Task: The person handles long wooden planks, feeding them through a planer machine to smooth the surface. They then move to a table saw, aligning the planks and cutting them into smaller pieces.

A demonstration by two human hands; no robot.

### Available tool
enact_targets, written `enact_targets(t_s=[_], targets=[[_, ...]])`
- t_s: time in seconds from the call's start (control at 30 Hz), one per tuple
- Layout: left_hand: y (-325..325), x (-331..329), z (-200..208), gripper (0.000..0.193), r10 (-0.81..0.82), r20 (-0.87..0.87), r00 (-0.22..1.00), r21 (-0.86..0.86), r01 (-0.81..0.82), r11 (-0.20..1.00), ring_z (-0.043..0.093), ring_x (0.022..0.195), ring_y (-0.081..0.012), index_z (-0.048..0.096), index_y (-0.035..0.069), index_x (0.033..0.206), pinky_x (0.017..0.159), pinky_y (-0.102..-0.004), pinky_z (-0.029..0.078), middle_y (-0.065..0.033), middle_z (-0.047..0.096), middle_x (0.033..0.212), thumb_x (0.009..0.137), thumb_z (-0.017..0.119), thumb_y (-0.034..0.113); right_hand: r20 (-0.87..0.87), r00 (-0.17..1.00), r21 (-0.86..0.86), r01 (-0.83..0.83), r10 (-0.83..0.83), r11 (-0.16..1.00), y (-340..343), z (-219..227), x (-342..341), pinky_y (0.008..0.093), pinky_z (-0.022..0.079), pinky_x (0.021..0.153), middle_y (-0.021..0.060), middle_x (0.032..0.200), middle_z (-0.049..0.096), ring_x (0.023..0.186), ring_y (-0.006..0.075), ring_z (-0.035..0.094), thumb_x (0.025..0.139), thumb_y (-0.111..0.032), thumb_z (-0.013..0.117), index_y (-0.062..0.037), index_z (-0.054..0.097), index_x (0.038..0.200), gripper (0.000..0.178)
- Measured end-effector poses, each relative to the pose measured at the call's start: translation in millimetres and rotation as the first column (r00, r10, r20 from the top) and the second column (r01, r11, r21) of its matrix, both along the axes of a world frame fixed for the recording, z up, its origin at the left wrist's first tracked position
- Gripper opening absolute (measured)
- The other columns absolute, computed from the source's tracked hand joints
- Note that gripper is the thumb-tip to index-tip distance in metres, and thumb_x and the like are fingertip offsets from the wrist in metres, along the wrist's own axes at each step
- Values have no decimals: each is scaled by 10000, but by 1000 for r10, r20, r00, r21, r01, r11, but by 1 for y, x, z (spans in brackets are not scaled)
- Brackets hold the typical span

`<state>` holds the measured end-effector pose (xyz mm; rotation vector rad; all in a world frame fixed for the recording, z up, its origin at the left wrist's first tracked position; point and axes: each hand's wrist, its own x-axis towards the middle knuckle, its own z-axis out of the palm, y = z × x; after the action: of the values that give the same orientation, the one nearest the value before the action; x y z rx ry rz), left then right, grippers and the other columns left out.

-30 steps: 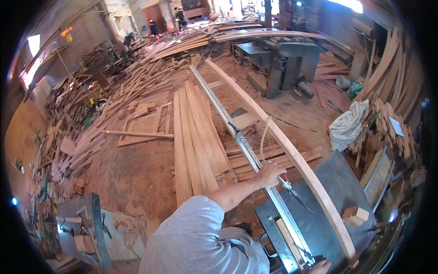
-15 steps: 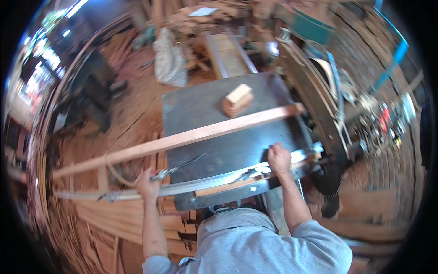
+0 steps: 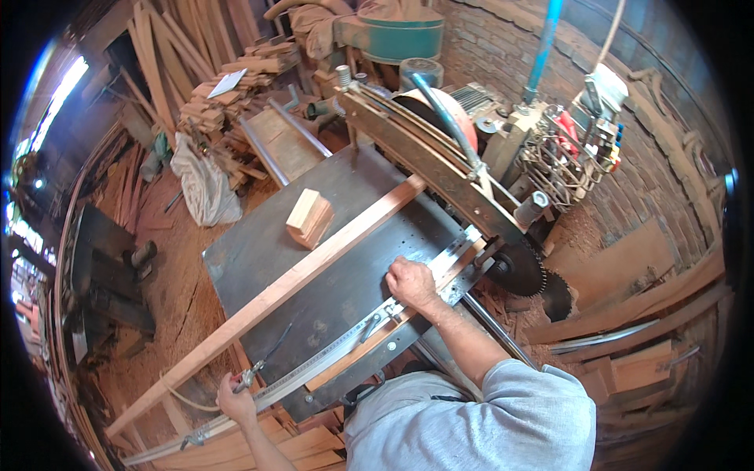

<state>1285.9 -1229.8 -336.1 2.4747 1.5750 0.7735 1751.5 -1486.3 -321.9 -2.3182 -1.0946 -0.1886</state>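
My left hand [image 3: 236, 398] is closed on a small metal clamp-like fitting [image 3: 251, 375] with a thin dark rod, beside the long metal rail [image 3: 314, 363]. The fingers of my right hand [image 3: 411, 282] are curled into a fist at the rail's right part; what they hold, if anything, is hidden. Along the near edge of the dark machine table [image 3: 275, 243], the rail runs with a wooden strip [image 3: 357, 357] next to it. Beyond both hands, a long squared timber [image 3: 290, 282] lies across the table and overhangs its left side. Two short wood blocks [image 3: 310, 218] sit behind it.
A toothed circular saw blade [image 3: 518, 267] stands at the table's right, below a long wooden beam [image 3: 440, 173]. More boards [image 3: 644, 373] lie at right. Stacked offcuts [image 3: 228, 98] and a pale sack [image 3: 203, 180] are at the far left.
My view has turned to the right, bringing more of the saw blade and right-hand machinery into sight. My left hand keeps the fitting, and my right fist remains at the rail.
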Motion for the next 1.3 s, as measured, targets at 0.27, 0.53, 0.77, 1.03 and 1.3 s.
enact_targets(t_s=[0.27,0.53,0.77,1.03,1.3], targets=[[-2,4,4,401,44,-26,999,-42,-45,998,670,875,-276,725,79,1137,846,-438,451,-46,737,852,738,724,31,-4,1000,35,-13,13,999,-2,-4,3,458,572,695,155,828,653,735,351,693,867,-215,680,-40,646,775,201],[-6,8,11,425,56,-20,998,-71,-58,996,671,880,-284,725,75,1145,854,-434,449,-63,738,850,726,707,7,-9,1000,2,-12,12,1000,-4,6,0,451,576,696,154,834,670,735,339,699,870,-212,684,-39,648,789,195],[-6,11,12,421,89,-7,996,-82,-90,993,673,881,-287,729,76,1143,854,-436,457,-63,744,845,725,725,25,27,1000,50,-14,13,999,-3,2,1,443,577,670,133,810,664,707,338,692,882,-203,681,-37,623,745,223],[-3,5,6,415,59,-34,998,-30,-60,998,681,890,-286,725,61,1135,838,-437,460,-58,743,846,722,722,15,33,999,70,-22,20,997,-3,4,1,445,577,667,137,819,669,710,339,694,878,-208,687,-36,625,742,228],[-1,2,3,430,52,-27,998,-57,-53,997,685,900,-287,716,56,1142,841,-440,460,-60,752,879,714,715,11,-16,1000,17,-17,18,1000,-4,9,0,441,576,699,135,827,670,743,327,702,877,-212,674,-40,660,779,198]])
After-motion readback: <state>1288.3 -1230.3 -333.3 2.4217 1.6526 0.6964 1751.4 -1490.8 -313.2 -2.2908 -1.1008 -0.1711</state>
